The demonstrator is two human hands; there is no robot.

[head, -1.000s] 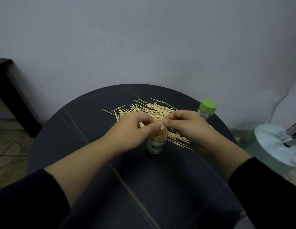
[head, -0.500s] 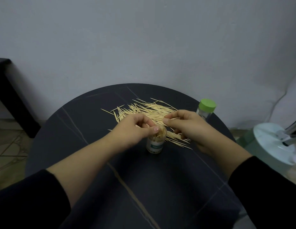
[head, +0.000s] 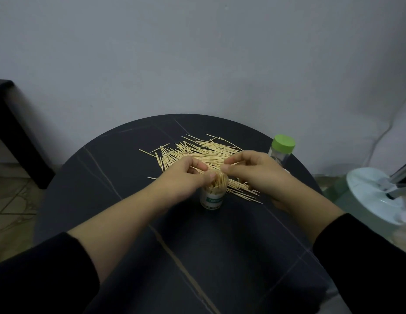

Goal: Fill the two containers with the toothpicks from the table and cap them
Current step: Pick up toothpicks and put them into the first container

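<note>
Left hand [head: 186,176] and right hand [head: 256,173] are curling in over the open jar [head: 213,196] mid-table [head: 120,177], can't tell if either's pinching toothpicks [head: 204,151] lying just behind, capped jar [head: 281,150] sitting by the right edge.

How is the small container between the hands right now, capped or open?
Open: the small container stands upright with no cap on it, and toothpicks inside reach up to its rim.

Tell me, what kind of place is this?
Probably a room in someone's home: a small round dark table stands near a plain grey wall, with a patterned floor at the left and a white stand base at the right.
</note>
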